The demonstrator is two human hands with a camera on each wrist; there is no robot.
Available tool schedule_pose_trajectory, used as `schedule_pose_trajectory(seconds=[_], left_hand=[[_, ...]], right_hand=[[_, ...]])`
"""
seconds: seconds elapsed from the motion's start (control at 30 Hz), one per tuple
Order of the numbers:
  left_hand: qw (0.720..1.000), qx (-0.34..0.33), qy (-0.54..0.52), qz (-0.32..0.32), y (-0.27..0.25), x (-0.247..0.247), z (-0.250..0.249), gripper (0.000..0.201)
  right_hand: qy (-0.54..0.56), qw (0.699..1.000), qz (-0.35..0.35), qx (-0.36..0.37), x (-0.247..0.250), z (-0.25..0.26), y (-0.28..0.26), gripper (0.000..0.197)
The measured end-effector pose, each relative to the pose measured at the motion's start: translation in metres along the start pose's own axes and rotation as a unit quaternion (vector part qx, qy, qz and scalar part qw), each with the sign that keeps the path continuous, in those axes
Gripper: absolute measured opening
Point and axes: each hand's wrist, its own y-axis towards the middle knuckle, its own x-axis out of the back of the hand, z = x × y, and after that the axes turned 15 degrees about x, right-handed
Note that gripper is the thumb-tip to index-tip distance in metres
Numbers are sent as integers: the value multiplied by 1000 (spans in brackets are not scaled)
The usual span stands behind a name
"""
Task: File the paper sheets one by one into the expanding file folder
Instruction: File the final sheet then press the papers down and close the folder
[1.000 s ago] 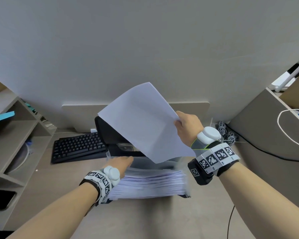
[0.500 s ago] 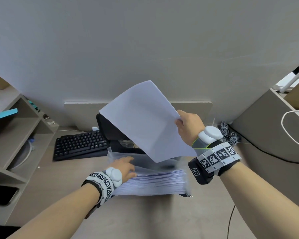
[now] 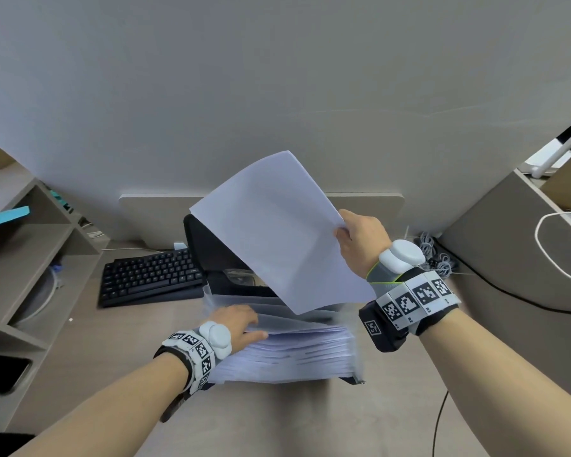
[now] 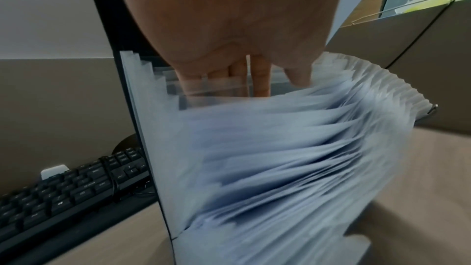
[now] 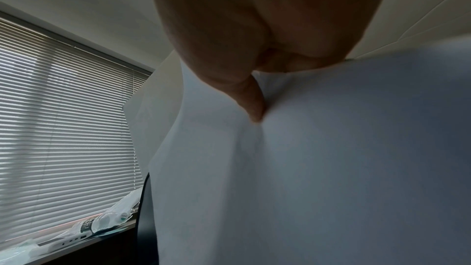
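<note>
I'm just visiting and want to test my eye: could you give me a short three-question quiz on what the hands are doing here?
1. True or false: the right hand pinches a paper sheet above the expanding file folder.
2. Where do the left hand fingers reach? A: black keyboard; B: folder pockets; C: shelf.
3. Fill in: the raised sheet is not yet ____ the folder.

Key: 1 true; 2 B; 3 inside.
</note>
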Motion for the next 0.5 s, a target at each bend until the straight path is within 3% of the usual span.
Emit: schedule_pose_trajectory(seconds=[0.07,0.13,0.23,0.3,0.5], left_hand=[[999,-22,9,-32,-7,2,-4,105],[996,-41,63,-53,-12,1,-8,117],[987,-65,141,-43,-16,-11,-9,114],[978,-74,189,-41,-17,-19,-11,111],[962,-27,266,-61,-7,-25,-16,91]], right_hand=[[2,1000,-5,-8,0,0,3,16],[2,1000,-6,-19,-1,-1,7,15],[6,999,-1,-31,1,-5,18,8],[5,999,1,-38,3,-7,26,18],[2,999,8,-46,-1,-6,39,16]])
